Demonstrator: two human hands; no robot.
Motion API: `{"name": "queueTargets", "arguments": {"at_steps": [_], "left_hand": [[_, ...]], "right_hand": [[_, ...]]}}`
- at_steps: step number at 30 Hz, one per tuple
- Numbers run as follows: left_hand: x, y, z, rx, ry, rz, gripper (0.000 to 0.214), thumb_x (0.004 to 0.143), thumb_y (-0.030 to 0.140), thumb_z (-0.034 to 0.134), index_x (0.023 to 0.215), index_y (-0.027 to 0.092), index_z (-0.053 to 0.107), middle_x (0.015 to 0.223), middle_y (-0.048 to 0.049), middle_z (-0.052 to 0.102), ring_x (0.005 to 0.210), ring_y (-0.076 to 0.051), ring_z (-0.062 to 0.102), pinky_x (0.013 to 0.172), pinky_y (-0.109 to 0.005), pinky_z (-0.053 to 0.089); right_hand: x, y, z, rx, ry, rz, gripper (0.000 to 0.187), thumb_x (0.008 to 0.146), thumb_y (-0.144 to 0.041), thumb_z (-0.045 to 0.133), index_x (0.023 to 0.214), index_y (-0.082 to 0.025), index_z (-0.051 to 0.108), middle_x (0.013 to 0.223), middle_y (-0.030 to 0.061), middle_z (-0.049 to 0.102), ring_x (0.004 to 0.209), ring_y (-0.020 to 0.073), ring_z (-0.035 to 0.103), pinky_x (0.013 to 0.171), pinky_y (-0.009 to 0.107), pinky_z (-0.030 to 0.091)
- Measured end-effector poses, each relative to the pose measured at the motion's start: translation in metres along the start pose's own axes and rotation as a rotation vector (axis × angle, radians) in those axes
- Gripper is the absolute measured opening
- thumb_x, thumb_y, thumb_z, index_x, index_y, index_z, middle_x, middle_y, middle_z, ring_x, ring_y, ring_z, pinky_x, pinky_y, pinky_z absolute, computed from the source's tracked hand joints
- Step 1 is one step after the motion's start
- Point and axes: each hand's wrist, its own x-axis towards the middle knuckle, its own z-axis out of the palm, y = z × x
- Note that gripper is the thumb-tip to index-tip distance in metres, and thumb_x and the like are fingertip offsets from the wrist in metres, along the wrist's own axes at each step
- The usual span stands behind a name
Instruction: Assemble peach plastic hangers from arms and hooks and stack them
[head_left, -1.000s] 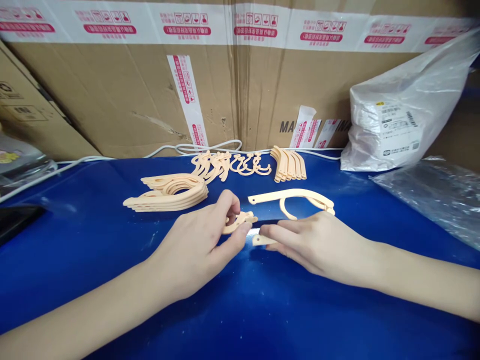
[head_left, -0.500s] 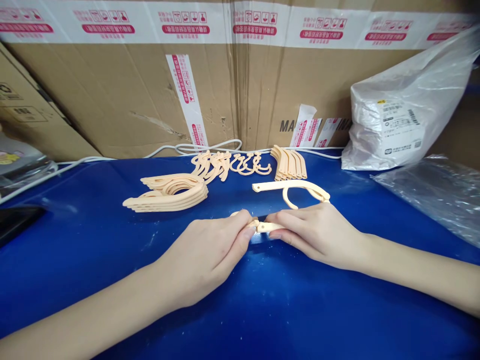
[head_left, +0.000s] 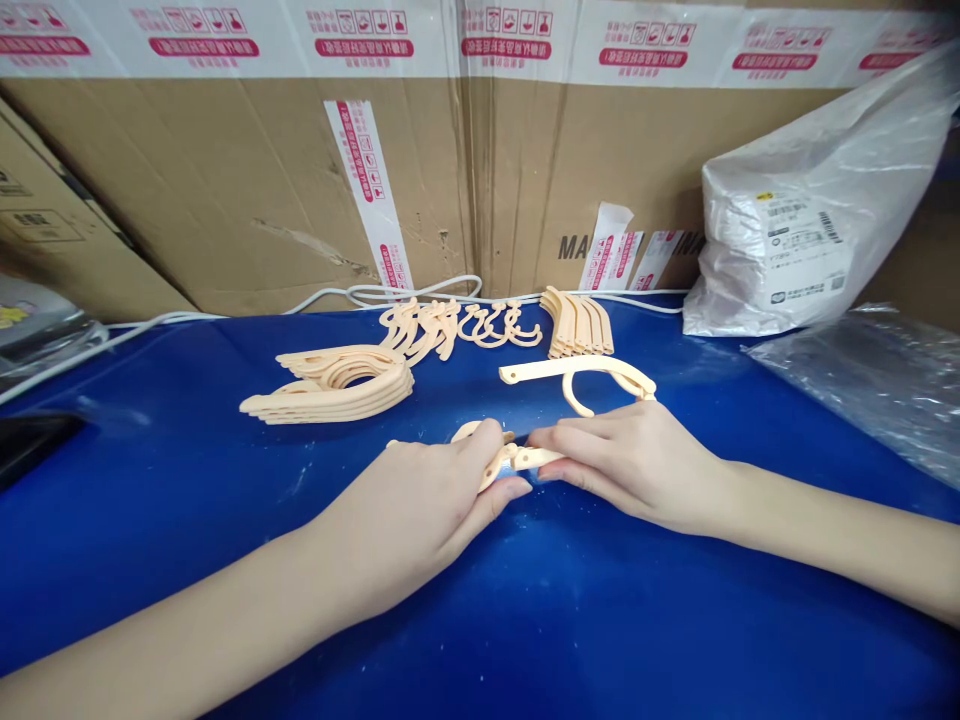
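Near the middle of the blue table, my left hand (head_left: 427, 510) is closed round a cream plastic hanger part (head_left: 491, 468), its curved end showing between thumb and fingers. Most of that part is hidden in the hand. My right hand (head_left: 637, 465) pinches a cream hanger arm (head_left: 529, 458), whose holed end points left and lies close to the left hand's part. Whether the two parts are joined, I cannot tell. Just beyond the right hand lies another hanger piece (head_left: 577, 370), a long arm with a curved hook under it.
Folded hangers (head_left: 337, 385) lie stacked at left. Behind are several loose curved pieces (head_left: 424, 328), hooks (head_left: 499, 325) and a row of hanger arms (head_left: 577, 320). A white cable (head_left: 322, 298) runs along the cardboard boxes (head_left: 247, 190). At right stand a plastic bag (head_left: 780, 240) and clear film (head_left: 870, 380).
My left thumb has moved down and away from the fingers, baring more of the hanger part there. My right hand keeps its pinch nearly in place. The view has shifted slightly.
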Motion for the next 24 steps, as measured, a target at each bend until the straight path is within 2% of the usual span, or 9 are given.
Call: {"name": "queueTargets", "arguments": {"at_steps": [7, 12, 15, 20, 24], "left_hand": [[0.0021, 0.0031, 0.0019, 0.078, 0.003, 0.007, 0.023, 0.100, 0.040, 0.029, 0.092, 0.022, 0.041, 0.066, 0.0023, 0.061, 0.047, -0.021, 0.061, 0.042, -0.024, 0.023], [-0.0003, 0.0022, 0.0064, 0.085, 0.150, 0.076, 0.027, 0.102, 0.039, 0.022, 0.093, 0.022, 0.040, 0.058, 0.0048, 0.057, 0.041, -0.019, 0.057, 0.041, -0.024, 0.022], [0.0003, 0.0010, 0.0083, 0.083, 0.163, 0.089, 0.026, 0.102, 0.038, 0.022, 0.094, 0.022, 0.040, 0.056, 0.0060, 0.055, 0.040, -0.019, 0.057, 0.040, -0.024, 0.022], [0.0025, 0.0013, 0.0069, 0.206, 0.174, 0.127, 0.023, 0.102, 0.035, 0.028, 0.094, 0.019, 0.044, 0.051, 0.0061, 0.052, 0.036, -0.021, 0.058, 0.036, -0.026, 0.021], [0.0020, 0.0004, 0.0048, 0.305, 0.240, 0.203, 0.034, 0.103, 0.035, 0.019, 0.089, 0.017, 0.045, 0.049, 0.0047, 0.050, 0.033, -0.021, 0.056, 0.033, -0.027, 0.023]], "right_hand": [[0.0001, -0.0040, -0.0019, -0.084, -0.005, -0.057, 0.038, 0.102, -0.037, 0.032, 0.099, -0.017, 0.064, 0.076, 0.0007, 0.068, 0.057, 0.0106, 0.058, 0.052, 0.025, 0.035], [-0.0005, -0.0070, -0.0044, -0.129, 0.033, -0.074, 0.038, 0.103, -0.035, 0.031, 0.096, -0.016, 0.064, 0.071, -0.0001, 0.066, 0.053, 0.0103, 0.056, 0.050, 0.026, 0.033], [-0.0013, -0.0072, -0.0038, -0.149, 0.041, -0.075, 0.036, 0.102, -0.035, 0.033, 0.097, -0.017, 0.063, 0.072, -0.0005, 0.067, 0.053, 0.0105, 0.057, 0.050, 0.026, 0.033], [-0.0031, -0.0060, -0.0029, -0.119, 0.024, -0.050, 0.036, 0.102, -0.036, 0.033, 0.098, -0.017, 0.063, 0.073, 0.0000, 0.067, 0.055, 0.0102, 0.058, 0.050, 0.025, 0.034], [-0.0034, -0.0064, -0.0038, -0.031, -0.013, -0.018, 0.035, 0.102, -0.035, 0.034, 0.100, -0.016, 0.063, 0.075, 0.0001, 0.068, 0.057, 0.0101, 0.059, 0.051, 0.024, 0.035]]}}
